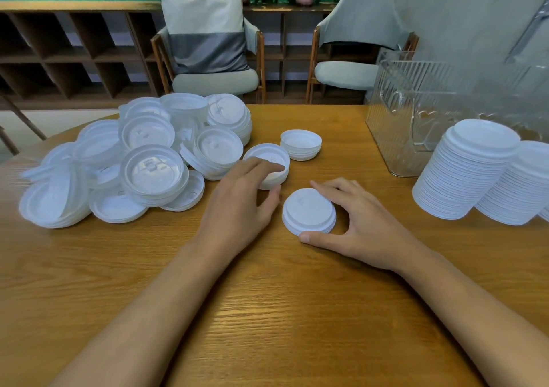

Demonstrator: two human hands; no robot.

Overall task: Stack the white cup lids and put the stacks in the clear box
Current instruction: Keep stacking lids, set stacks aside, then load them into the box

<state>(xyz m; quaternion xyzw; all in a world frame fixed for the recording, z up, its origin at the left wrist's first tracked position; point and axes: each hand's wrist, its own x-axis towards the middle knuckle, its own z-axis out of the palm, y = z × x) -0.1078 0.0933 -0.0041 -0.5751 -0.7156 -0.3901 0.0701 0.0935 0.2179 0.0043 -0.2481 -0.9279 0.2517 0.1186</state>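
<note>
Brightness: moderate, even indoor light; no harsh contrast.
Source: seemingly overhead; broad pale sheen on the near tabletop.
Shadows: faint, soft-edged, tucked under the left hand, the right hand and the small lid stack it holds.
Glare: thin white glints along the clear box ribs.
Blur: loose lids at far left smeared; chairs softly focused.
Distortion: wide-angle bowing; shelf lines slant, tall lid stacks lean outward.

Mid-tabletop, the right hand cups a low stack between thumb and fingers. At its 10 o'clock, the left hand rests fingers on upturned lids. A pile lies at 9 o'clock, with tall stacks and the box at 2 o'clock.
</note>
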